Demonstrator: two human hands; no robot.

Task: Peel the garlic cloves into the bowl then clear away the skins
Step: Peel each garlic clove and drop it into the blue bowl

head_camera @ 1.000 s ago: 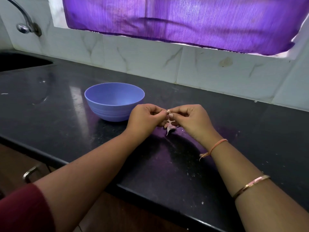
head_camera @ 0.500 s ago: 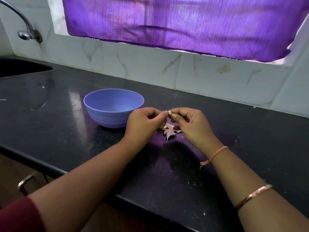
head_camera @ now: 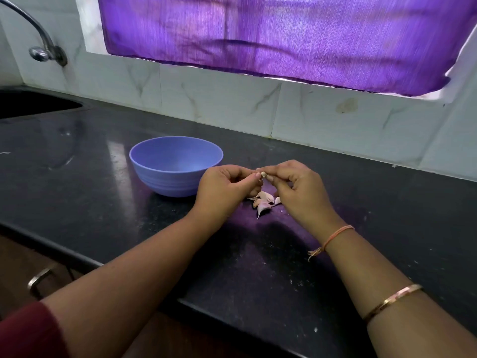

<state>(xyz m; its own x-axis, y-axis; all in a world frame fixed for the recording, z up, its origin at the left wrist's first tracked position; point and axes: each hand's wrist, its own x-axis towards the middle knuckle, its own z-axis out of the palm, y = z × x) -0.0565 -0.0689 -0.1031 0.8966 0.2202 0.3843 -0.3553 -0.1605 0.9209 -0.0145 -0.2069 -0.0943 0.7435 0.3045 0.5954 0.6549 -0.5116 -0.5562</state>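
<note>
Over a dark surface (head_camera: 103, 202), a person's left hand (head_camera: 224, 188) and right hand (head_camera: 299, 192) stay raised together as they were half a second ago. They are drawn slightly apart, so more of the heap of unpeeled cloves (head_camera: 263, 204) shows beneath them. The fingers (head_camera: 273, 174) of both hands pinch one small garlic clove (head_camera: 263, 174), above the heap and just right of the blue bowl (head_camera: 160, 177). Peeling looks under way, not finished: no clove shows in the bowl. A purple curtain (head_camera: 258, 34) hangs behind, and a sink (head_camera: 31, 104) and tap (head_camera: 38, 52) sit far left, well apart. Only the left hand lies between the clove and the bowl's rim. Pale flecks dot the surface near the heap.
</note>
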